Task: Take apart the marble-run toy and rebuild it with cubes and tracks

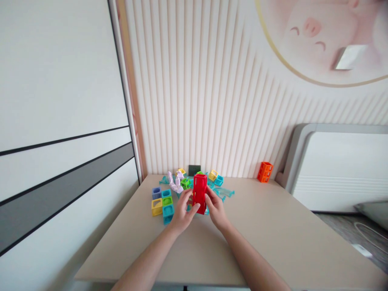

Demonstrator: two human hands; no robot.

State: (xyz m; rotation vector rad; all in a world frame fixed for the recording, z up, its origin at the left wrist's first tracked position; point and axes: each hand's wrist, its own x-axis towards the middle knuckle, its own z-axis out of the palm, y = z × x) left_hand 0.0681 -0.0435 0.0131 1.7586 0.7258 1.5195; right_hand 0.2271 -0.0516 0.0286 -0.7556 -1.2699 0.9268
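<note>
Between my two hands a tall red block stack [199, 194] is held upright over the middle of the table. My left hand [183, 212] grips its left side, with the thumb across the lower front. On the other side my right hand [216, 206] has its fingers and thumb closed against the right edge. Left of my left hand lie joined hollow cube blocks in blue, yellow, green and teal [163, 204]. Behind the red stack are pale purple pieces [175, 182], a green cube [185, 184] and translucent teal pieces [227, 192], partly hidden by the stack and my hands.
An orange block stack [265, 172] stands at the table's back right, by the ribbed wall. A dark green box [194, 170] and a yellow cube [213, 175] sit at the back. A white cabinet [69, 182] borders the table [273, 234] on the left; a bed headboard [345, 169] is right.
</note>
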